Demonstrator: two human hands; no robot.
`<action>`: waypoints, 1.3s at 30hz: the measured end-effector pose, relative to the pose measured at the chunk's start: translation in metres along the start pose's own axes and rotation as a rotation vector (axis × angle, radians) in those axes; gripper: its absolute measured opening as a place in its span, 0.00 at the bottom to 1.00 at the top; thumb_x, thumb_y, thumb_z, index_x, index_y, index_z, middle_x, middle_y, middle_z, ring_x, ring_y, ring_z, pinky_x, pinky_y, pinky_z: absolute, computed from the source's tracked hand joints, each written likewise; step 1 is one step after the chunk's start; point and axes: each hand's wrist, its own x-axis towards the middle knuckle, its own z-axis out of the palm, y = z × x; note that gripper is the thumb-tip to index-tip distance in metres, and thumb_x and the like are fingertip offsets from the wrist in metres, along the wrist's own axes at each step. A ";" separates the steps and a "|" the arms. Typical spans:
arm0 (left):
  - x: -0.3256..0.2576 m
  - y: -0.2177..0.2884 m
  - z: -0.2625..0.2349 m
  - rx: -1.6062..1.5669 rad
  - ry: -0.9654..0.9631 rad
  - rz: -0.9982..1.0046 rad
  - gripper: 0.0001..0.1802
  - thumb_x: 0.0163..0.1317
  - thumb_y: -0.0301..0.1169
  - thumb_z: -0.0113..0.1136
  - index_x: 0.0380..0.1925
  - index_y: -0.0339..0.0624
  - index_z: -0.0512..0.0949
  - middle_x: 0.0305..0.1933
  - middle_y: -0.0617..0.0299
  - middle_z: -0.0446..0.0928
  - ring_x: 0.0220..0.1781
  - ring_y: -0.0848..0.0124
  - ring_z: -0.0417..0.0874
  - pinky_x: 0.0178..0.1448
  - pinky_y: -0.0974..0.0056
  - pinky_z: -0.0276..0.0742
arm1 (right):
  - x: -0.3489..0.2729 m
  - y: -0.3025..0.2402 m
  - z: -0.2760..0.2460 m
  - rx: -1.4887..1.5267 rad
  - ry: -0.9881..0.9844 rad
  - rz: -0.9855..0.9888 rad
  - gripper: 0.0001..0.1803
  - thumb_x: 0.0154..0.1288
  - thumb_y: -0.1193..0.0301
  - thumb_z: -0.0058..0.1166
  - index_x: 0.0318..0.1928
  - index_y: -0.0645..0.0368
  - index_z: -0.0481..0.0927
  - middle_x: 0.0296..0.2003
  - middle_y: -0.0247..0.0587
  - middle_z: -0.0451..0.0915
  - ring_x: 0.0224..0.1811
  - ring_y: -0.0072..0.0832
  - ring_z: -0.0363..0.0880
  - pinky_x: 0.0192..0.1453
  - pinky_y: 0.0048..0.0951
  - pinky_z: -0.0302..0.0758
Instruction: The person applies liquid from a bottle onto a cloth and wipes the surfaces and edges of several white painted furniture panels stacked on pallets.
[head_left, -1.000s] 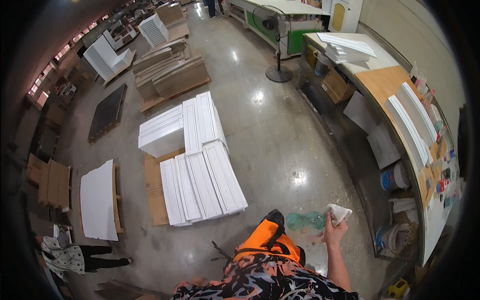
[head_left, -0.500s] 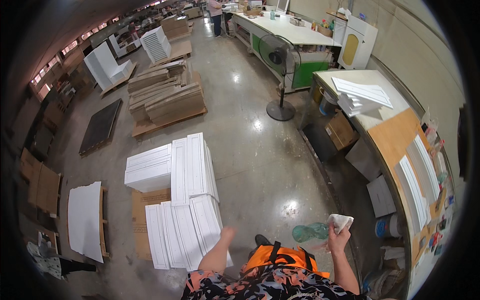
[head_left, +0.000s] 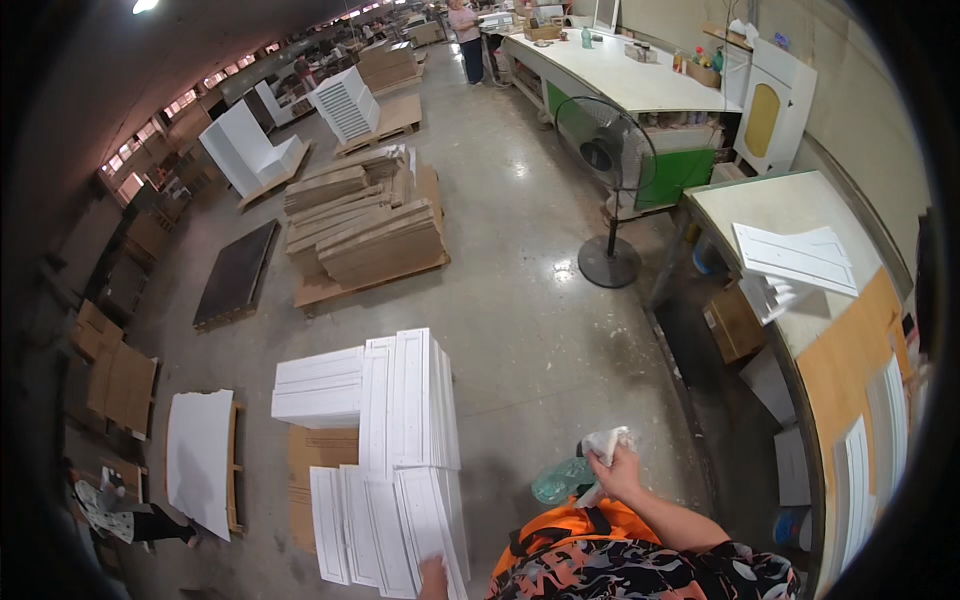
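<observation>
My right hand [head_left: 618,472] is closed round a crumpled white cloth [head_left: 608,440] in front of my body. A green see-through plastic bottle [head_left: 560,483] hangs at the same hand, just left of the cloth; how the fingers grip it is hidden. Low in the view, my left hand [head_left: 433,575] is small, blurred and partly cut off, in front of the nearest white panels [head_left: 428,515]. Whether it touches them I cannot tell. These panels, with framed faces, stand in rows beside taller white stacks [head_left: 412,390].
Flat cardboard [head_left: 305,505] lies under the panels. On the right, a workbench [head_left: 735,205] bears more white panels [head_left: 795,255]. A standing fan [head_left: 608,262] is ahead. Brown boards [head_left: 375,245] lie on a pallet; a person [head_left: 130,515] is at the far left.
My right hand has moved left with the cloth and bottle, closer to my orange apron. The left hand has dropped toward the lower edge. The view has shifted, so the panels appear lower.
</observation>
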 end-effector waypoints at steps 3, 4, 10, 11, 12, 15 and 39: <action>-0.004 0.036 -0.034 -0.547 -0.436 -0.673 0.15 0.63 0.36 0.57 0.47 0.42 0.75 0.36 0.58 0.79 0.45 0.56 0.81 0.48 0.51 0.75 | 0.074 -0.003 -0.001 -0.035 -0.110 0.012 0.12 0.55 0.66 0.64 0.37 0.58 0.82 0.31 0.48 0.82 0.33 0.45 0.83 0.37 0.39 0.79; 0.005 0.051 -0.048 -0.785 -0.443 -0.939 0.16 0.63 0.36 0.58 0.48 0.42 0.75 0.37 0.58 0.79 0.45 0.57 0.81 0.48 0.51 0.76 | 0.102 0.003 0.006 -0.055 -0.119 -0.038 0.11 0.54 0.66 0.64 0.37 0.58 0.82 0.30 0.48 0.81 0.33 0.47 0.83 0.36 0.40 0.79; 0.074 0.129 -0.108 -1.124 -0.361 -1.083 0.20 0.60 0.37 0.61 0.50 0.41 0.74 0.41 0.59 0.78 0.45 0.57 0.81 0.48 0.52 0.78 | 0.234 0.015 0.041 -0.061 -0.134 -0.156 0.11 0.54 0.66 0.63 0.36 0.58 0.82 0.31 0.49 0.80 0.32 0.47 0.81 0.35 0.41 0.78; 0.081 0.136 -0.112 -1.157 -0.356 -1.087 0.21 0.60 0.37 0.62 0.50 0.40 0.74 0.42 0.59 0.78 0.45 0.58 0.81 0.48 0.52 0.78 | 0.247 0.020 0.049 -0.057 -0.132 -0.130 0.12 0.53 0.66 0.63 0.36 0.58 0.82 0.31 0.49 0.80 0.32 0.48 0.81 0.36 0.42 0.78; 0.093 0.139 -0.114 -1.195 -0.345 -1.090 0.22 0.59 0.38 0.62 0.51 0.40 0.73 0.43 0.59 0.78 0.45 0.58 0.81 0.48 0.52 0.78 | 0.262 0.021 0.058 -0.049 -0.128 -0.107 0.12 0.53 0.65 0.63 0.36 0.58 0.82 0.31 0.49 0.80 0.32 0.48 0.80 0.36 0.44 0.78; 0.123 0.133 -0.110 -1.284 -0.332 -1.103 0.24 0.58 0.38 0.64 0.52 0.40 0.73 0.45 0.59 0.77 0.45 0.58 0.81 0.48 0.53 0.79 | 0.296 0.020 0.080 -0.085 -0.108 -0.113 0.12 0.53 0.66 0.63 0.37 0.58 0.82 0.31 0.49 0.81 0.32 0.47 0.81 0.36 0.42 0.78; 0.588 0.168 -0.399 -0.916 0.315 -0.140 0.28 0.45 0.39 0.74 0.46 0.42 0.77 0.41 0.50 0.81 0.46 0.54 0.82 0.50 0.54 0.77 | 0.496 -0.105 0.314 0.073 -0.578 -0.416 0.18 0.56 0.60 0.63 0.41 0.60 0.80 0.42 0.49 0.81 0.39 0.46 0.82 0.41 0.39 0.80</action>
